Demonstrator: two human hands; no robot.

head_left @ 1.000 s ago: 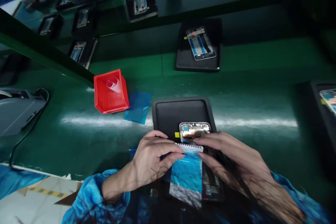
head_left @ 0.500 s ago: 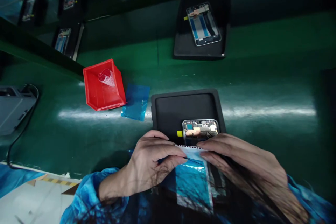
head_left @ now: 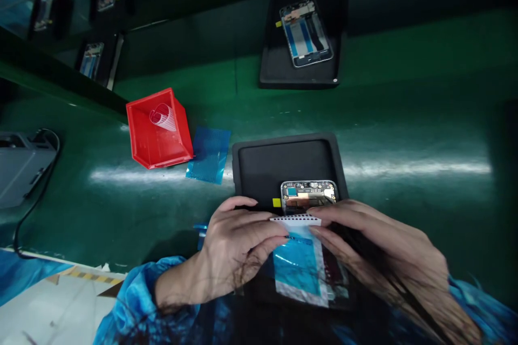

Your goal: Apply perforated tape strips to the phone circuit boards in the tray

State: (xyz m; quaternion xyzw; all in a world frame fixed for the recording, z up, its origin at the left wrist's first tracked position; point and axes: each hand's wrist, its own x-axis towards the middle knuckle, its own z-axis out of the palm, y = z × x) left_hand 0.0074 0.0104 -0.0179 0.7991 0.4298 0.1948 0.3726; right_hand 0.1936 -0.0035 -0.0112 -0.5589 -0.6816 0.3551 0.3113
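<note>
Risk: white-edged rectangular sheet of glossy blue film, dark dots along top, might crease or tear if pulled unevenly. Slip of grip could drop it onto open silver-rimmed phone on black rectangular tray, perhaps snagging bare parts. Sheet held between hands, before phone's near part. Left hand: thumb and fingers pinch sheet's upper left. Right hand: thumb and forefinger pinch upper right corner.
</note>
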